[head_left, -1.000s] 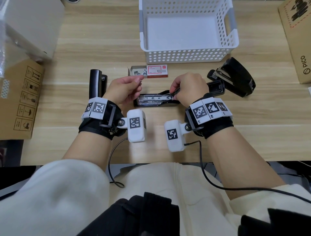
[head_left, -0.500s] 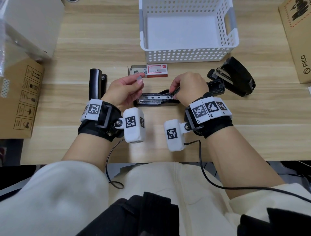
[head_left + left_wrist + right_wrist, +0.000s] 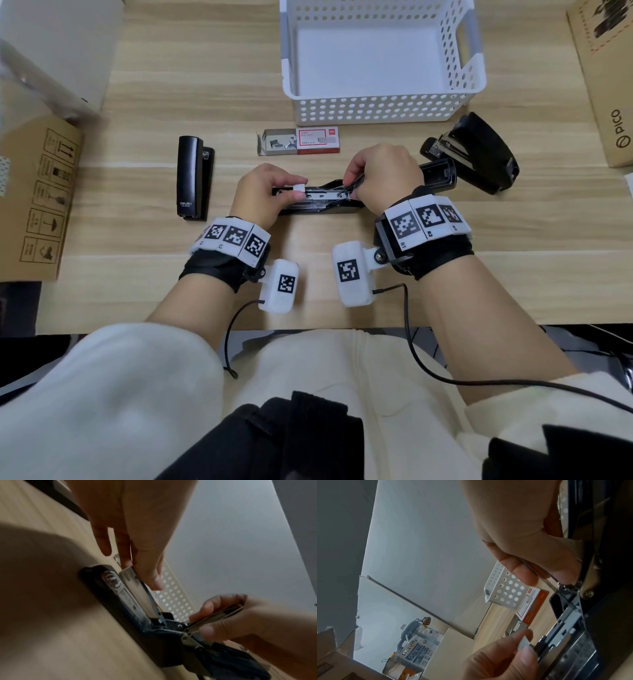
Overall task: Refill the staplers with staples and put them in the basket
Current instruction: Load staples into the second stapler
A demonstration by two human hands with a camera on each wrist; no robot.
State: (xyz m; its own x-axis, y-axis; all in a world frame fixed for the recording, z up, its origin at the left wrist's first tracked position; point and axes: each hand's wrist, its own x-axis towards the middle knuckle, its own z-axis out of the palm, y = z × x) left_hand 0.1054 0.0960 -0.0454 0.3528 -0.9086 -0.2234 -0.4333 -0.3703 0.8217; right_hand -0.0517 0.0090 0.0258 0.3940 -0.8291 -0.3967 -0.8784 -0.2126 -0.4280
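Observation:
A black stapler (image 3: 322, 205) lies opened flat on the wooden table, its metal channel (image 3: 137, 595) facing up. My left hand (image 3: 263, 195) pinches a short strip of staples (image 3: 299, 188) between thumb and fingers, right over the channel's left end. That strip (image 3: 524, 641) shows in the right wrist view too. My right hand (image 3: 380, 178) pinches the stapler's thin spring rod (image 3: 216, 615) and holds it back near the hinge. The stapler's lid (image 3: 440, 171) sticks out to the right of that hand. The white perforated basket (image 3: 376, 109) stands behind, with nothing in it.
A red and white staple box (image 3: 305, 140) lies open between the basket and my hands. One closed black stapler (image 3: 193, 181) lies at the left, a bulkier one (image 3: 476, 150) at the right. Cardboard boxes (image 3: 37, 195) flank the table's left and right edges.
My left hand has come down from mid-air and to the right, bringing the staple strip onto the open channel. My right hand has stayed on the rod.

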